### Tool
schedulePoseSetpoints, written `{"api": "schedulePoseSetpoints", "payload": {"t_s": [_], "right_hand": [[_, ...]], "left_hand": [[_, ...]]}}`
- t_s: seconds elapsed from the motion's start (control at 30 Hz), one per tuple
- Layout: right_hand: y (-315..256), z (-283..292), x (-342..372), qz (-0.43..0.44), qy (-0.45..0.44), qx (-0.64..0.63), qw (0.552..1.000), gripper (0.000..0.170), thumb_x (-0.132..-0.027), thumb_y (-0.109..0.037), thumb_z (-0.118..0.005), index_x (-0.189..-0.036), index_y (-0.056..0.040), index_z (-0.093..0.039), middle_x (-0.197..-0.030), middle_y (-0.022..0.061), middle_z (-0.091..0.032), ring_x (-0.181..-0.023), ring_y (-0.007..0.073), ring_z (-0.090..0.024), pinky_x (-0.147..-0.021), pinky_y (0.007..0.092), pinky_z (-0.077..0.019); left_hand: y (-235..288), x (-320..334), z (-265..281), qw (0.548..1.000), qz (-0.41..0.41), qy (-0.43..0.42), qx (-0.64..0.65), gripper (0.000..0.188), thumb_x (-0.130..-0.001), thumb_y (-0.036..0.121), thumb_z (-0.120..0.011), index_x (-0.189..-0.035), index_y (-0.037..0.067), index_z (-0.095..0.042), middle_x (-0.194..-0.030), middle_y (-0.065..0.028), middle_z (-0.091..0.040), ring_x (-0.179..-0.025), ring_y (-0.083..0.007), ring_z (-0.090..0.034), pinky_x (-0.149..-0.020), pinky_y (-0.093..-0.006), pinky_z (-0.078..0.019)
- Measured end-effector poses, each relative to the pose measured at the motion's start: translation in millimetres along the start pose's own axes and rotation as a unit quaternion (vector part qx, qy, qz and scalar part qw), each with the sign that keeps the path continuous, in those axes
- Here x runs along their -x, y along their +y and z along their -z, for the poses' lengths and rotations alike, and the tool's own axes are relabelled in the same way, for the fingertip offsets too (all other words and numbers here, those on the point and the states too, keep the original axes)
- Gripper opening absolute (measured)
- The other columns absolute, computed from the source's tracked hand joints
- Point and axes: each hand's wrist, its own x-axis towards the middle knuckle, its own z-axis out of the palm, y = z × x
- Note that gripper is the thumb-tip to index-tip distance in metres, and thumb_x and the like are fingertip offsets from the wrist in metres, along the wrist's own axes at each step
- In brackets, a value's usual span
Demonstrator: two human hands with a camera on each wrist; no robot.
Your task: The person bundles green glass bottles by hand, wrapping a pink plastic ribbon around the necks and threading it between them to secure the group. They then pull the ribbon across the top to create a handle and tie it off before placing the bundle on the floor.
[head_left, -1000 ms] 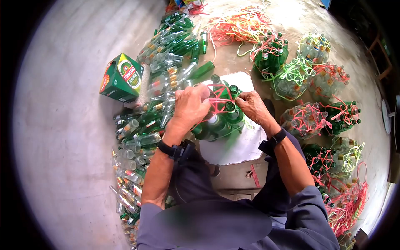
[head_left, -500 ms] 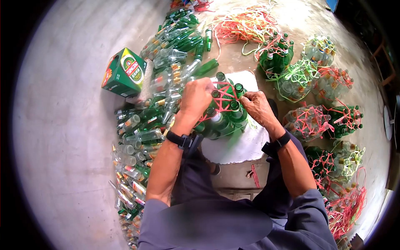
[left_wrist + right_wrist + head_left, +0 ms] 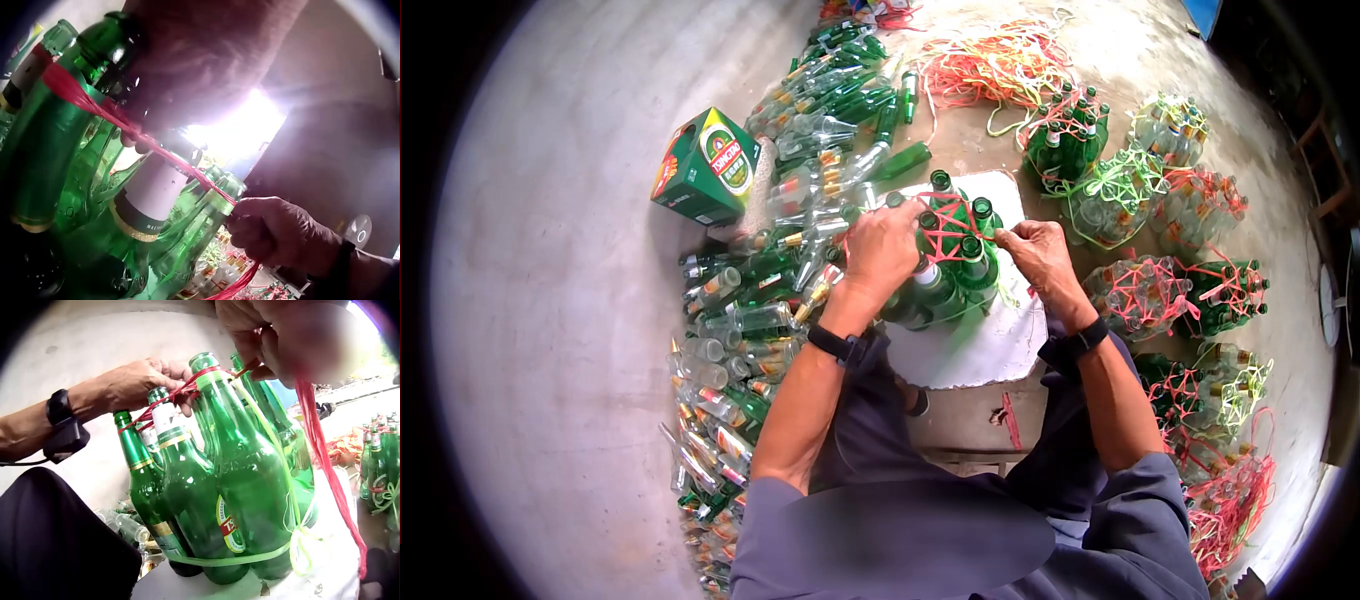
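A bundle of upright green glass bottles (image 3: 938, 292) stands between the hands on a white board (image 3: 970, 362). Red plastic strap (image 3: 948, 236) criss-crosses the bottle necks, and a light green band (image 3: 231, 560) circles the bottles low down. At the near left necks, the left hand (image 3: 882, 250) holds the red strap with its fingers bent, its palm mostly hidden. To the right of the necks, the right hand (image 3: 1045, 262) pinches the red strap, drawn in a line from the bottles in the left wrist view. A loose red tail (image 3: 319, 450) hangs below the right hand.
Loose bottles (image 3: 740, 320) lie heaped along the left, beside a green Tsingtao carton (image 3: 708, 168). Tied bottle bundles (image 3: 1138, 292) stand on the right. A tangle of red and yellow strap (image 3: 1000, 62) lies at the back. The person's knees flank the board.
The right hand has moved slightly right, away from the bottle necks, with the strap. The left hand stays by the left necks. The whole head view has shifted a little.
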Motion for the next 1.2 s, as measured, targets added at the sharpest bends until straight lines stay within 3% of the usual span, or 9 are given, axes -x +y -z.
{"api": "schedulePoseSetpoints", "payload": {"t_s": [0.17, 0.33, 0.43, 0.5, 0.57, 0.63, 0.73, 1.03, 1.2], "right_hand": [[9.1, -5.6, 6.4, 0.037, 0.007, 0.013, 0.999, 0.052, -0.09, -0.031, -0.07, -0.058, 0.0058, -0.052, -0.051, 0.0032, -0.033, -0.053, 0.0088, -0.034, -0.048, 0.0364, -0.0319], [-0.5, -6.5, 16.5, 0.023, 0.002, 0.027, 0.999, 0.052, -0.091, -0.035, -0.069, -0.062, 0.0066, -0.057, -0.05, 0.0089, -0.037, -0.052, 0.0117, -0.037, -0.051, 0.0381, -0.038], [1.7, -6.3, 19.4, 0.024, 0.003, 0.042, 0.999, 0.05, -0.091, -0.035, -0.067, -0.066, 0.0072, -0.061, -0.05, 0.0153, -0.045, -0.049, 0.0168, -0.042, -0.054, 0.04, -0.0426], [5.4, -8.3, 19.4, 0.075, 0.01, 0.054, 0.996, 0.049, -0.095, -0.035, -0.066, -0.067, 0.0048, -0.066, -0.048, 0.0026, -0.049, -0.047, 0.0076, -0.047, -0.047, 0.0309, -0.0403], [10.5, -9.6, 18.0, 0.095, 0.013, 0.075, 0.993, 0.048, -0.095, -0.034, -0.064, -0.069, 0.0061, -0.067, -0.05, 0.0064, -0.053, -0.048, 0.0089, -0.049, -0.048, 0.0322, -0.0427], [4.2, -8.5, 22.4, 0.096, 0.013, 0.078, 0.992, 0.044, -0.091, -0.031, -0.064, -0.07, 0.0069, -0.063, -0.06, 0.0247, -0.055, -0.05, 0.0309, -0.056, -0.059, 0.042, -0.0479], [-3.9, -6.0, 29.6, 0.096, -0.002, 0.099, 0.99, 0.041, -0.092, -0.029, -0.062, -0.071, 0.0064, -0.063, -0.061, 0.0252, -0.055, -0.052, 0.0342, -0.058, -0.058, 0.0428, -0.0482], [-6.3, -25.5, 82.9, 0.169, 0.004, 0.085, 0.982, 0.037, -0.095, -0.016, -0.064, -0.067, 0.0056, -0.053, -0.056, 0.024, -0.043, -0.043, 0.029, -0.039, -0.046, 0.0424, -0.0376], [-7.1, -42.6, 90.1, 0.159, -0.009, 0.061, 0.985, 0.036, -0.095, -0.013, -0.063, -0.067, 0.0056, -0.051, -0.057, 0.0252, -0.043, -0.046, 0.0403, -0.04, -0.046, 0.0437, -0.0374]], "left_hand": [[17.0, 32.7, 1.9, 0.986, -0.066, 0.068, -0.135, 0.035, -0.094, 0.022, -0.062, -0.122, 0.001, -0.066, -0.107, -0.0167, -0.07, -0.11, -0.0281, -0.063, -0.098, -0.0451, -0.041], [22.1, 55.6, 2.3, 0.966, -0.128, 0.082, -0.208, 0.067, -0.084, 0.046, -0.074, -0.129, -0.002, -0.061, -0.115, -0.0152, -0.07, -0.131, -0.0339, -0.049, -0.11, -0.0565, -0.0291], [18.9, 54.4, 0.7, 0.966, -0.117, 0.055, -0.223, 0.068, -0.08, 0.042, -0.077, -0.13, -0.001, -0.061, -0.115, -0.0153, -0.07, -0.132, -0.0331, -0.048, -0.109, -0.0547, -0.0302], [20.4, 52.8, -0.1, 0.971, -0.098, 0.051, -0.21, 0.068, -0.078, 0.039, -0.079, -0.13, 0.0, -0.061, -0.115, -0.0151, -0.07, -0.131, -0.0329, -0.049, -0.109, -0.0536, -0.0309], [20.7, 51.7, -0.4, 0.976, -0.079, 0.045, -0.198, 0.068, -0.076, 0.037, -0.08, -0.13, 0.001, -0.061, -0.114, -0.0148, -0.07, -0.131, -0.0326, -0.049, -0.109, -0.0525, -0.0316], [20.7, 49.5, -2.0, 0.979, -0.065, 0.068, -0.179, 0.066, -0.074, 0.033, -0.081, -0.13, 0.004, -0.063, -0.112, -0.0148, -0.071, -0.131, -0.0314, -0.049, -0.108, -0.0508, -0.0326], [17.9, 45.0, 3.4, 0.981, -0.058, 0.042, -0.178, 0.064, -0.073, 0.035, -0.081, -0.128, 0.007, -0.065, -0.112, -0.0132, -0.072, -0.131, -0.0304, -0.049, -0.108, -0.0511, -0.0324], [-10.3, 30.3, 17.9, 0.979, -0.099, -0.053, -0.168, 0.057, -0.077, 0.034, -0.081, -0.128, 0.015, -0.066, -0.126, -0.0032, -0.071, -0.144, -0.0273, -0.041, -0.116, -0.0701, -0.0146], [-7.8, 39.4, 0.3, 0.979, -0.115, 0.048, -0.158, 0.072, -0.076, 0.018, -0.081, -0.142, 0.014, -0.054, -0.132, -0.005, -0.067, -0.144, -0.0307, -0.04, -0.115, -0.0687, -0.0166]]}}
